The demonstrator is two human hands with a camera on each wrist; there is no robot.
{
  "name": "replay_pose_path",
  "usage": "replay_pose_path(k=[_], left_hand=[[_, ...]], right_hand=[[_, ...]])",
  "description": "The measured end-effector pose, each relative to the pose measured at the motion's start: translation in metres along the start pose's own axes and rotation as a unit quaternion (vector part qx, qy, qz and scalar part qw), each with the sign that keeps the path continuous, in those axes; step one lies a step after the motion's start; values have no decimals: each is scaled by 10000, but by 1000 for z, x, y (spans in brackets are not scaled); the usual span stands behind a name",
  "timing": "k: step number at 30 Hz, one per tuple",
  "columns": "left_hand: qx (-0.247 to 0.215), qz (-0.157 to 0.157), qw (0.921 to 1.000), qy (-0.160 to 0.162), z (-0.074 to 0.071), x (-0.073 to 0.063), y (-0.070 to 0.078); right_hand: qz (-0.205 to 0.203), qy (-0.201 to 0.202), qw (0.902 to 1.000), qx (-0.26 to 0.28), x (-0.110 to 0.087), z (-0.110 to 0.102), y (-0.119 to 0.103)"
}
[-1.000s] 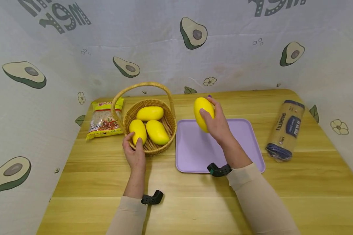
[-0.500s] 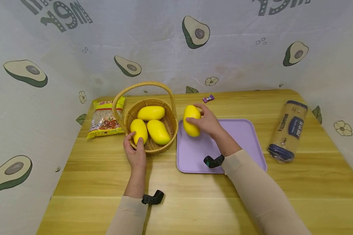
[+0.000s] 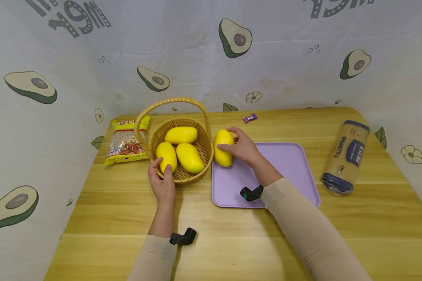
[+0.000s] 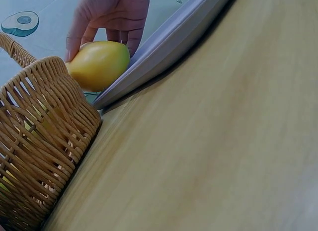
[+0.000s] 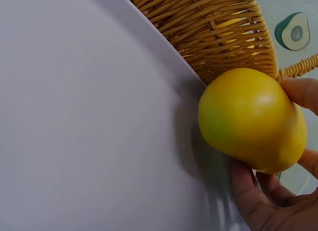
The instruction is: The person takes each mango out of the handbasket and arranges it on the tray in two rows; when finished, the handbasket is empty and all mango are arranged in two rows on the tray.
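In the head view my right hand (image 3: pixel 244 147) grips a yellow mango (image 3: pixel 223 155) from its right side, over the left edge of the lilac tray (image 3: pixel 267 183). The right wrist view shows this mango (image 5: pixel 248 116) close over the tray, beside the wicker basket (image 5: pixel 218 35), its shadow on the tray. Three more mangoes lie in the basket (image 3: pixel 151 137), one at the back (image 3: pixel 181 135), one at the right (image 3: pixel 190 158), one at the front left (image 3: pixel 166 154). My left hand (image 3: pixel 162 184) reaches over the basket's front-left rim, thumb and fingers round the front-left mango.
A yellow food packet (image 3: pixel 126 141) lies behind the basket's left side. Right of the tray is a spaghetti packet (image 3: pixel 345 158). A small purple wrapped candy (image 3: pixel 249 118) lies near the table's back edge. The basket's tall handle (image 3: pixel 176 100) arches above the fruit.
My right hand has carried its mango leftward and lower, from over the tray's back to its left edge by the basket. The left hand stays on the front-left mango.
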State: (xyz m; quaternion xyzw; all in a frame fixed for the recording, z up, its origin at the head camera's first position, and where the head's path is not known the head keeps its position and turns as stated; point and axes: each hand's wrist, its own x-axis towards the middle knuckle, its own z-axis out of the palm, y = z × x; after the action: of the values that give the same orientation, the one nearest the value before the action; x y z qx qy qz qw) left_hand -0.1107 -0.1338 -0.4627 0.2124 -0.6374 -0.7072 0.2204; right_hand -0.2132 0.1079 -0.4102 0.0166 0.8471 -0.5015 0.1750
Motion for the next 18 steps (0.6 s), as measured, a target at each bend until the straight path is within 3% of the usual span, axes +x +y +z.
replay_pose_path(k=[5, 18], left_hand=[[62, 23, 10000, 12, 0, 0, 0], [61, 10, 10000, -4, -1, 0, 0]], right_hand=[[13, -79, 9998, -194, 4, 2, 2], [27, -361, 9993, -112, 1, 1, 2]])
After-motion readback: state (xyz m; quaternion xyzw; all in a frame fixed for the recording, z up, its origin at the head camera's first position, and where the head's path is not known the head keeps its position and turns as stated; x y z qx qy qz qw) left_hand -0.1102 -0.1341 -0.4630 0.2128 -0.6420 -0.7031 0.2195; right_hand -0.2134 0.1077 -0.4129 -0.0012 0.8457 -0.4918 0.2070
